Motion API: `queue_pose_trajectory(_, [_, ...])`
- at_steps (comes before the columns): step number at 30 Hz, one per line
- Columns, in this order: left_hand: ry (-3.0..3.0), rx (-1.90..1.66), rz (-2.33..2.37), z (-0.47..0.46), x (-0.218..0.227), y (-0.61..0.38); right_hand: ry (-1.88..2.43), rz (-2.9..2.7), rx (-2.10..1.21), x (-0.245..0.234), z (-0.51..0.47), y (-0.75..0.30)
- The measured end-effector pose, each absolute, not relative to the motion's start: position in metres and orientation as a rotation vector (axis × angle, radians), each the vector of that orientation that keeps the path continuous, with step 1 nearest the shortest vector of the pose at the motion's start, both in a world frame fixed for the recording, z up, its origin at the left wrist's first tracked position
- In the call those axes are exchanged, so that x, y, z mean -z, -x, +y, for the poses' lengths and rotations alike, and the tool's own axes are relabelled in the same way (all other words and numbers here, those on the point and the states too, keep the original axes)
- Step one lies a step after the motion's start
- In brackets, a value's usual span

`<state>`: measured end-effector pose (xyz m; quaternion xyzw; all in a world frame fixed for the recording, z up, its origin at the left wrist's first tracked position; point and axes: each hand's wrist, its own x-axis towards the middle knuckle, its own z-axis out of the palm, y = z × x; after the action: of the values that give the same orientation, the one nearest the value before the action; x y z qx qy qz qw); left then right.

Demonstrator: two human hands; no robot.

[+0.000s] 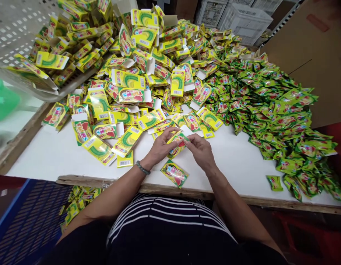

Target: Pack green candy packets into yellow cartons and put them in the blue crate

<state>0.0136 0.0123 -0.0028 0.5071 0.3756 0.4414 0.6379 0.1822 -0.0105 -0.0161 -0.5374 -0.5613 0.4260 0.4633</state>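
My left hand [162, 147], with a beaded bracelet at its wrist, is closed around a small yellow-green printed box [175, 150]. A white flap stands up at the box's far end. The thumb and fingers of my right hand [199, 149] pinch at that same end, by the flap; whether anything else is between them is hidden. Just below the hands, a green sachet [174, 173] with a red fruit picture lies flat on the white table [231, 162]. Beyond my hands are many similar boxes [132, 95], several with open white flaps.
To the right spreads a large heap of green sachets [270, 106]. A white perforated basket [10, 48] tipped at the left holds more boxes. Below the table's wooden edge [87, 181] stands a blue crate [35, 213]. White crates [242, 22] stand behind, a cardboard sheet [311, 66] at right.
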Motion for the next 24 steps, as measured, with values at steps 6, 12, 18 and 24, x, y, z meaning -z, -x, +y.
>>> queue_pose_trajectory(6, [-0.969, -0.985, 0.819, 0.012, -0.001, -0.016, 1.271, -1.355, -1.161, 0.011, -0.003, -0.184])
queue_pose_trajectory(12, [-0.878, -1.003, 0.820, 0.014, -0.001, -0.017, 1.330, -1.583, -0.859, 0.005, -0.009, -0.187])
queue_pose_trajectory(18, [-0.837, -1.019, 0.816, 0.014, -0.002, -0.015, 1.221, -1.640, -0.737, 0.005, -0.011, -0.183])
queue_pose_trajectory(24, [-0.880, -1.021, 0.904, 0.015, 0.002, -0.014, 1.298, -1.398, -0.961, 0.004, -0.010, -0.183])
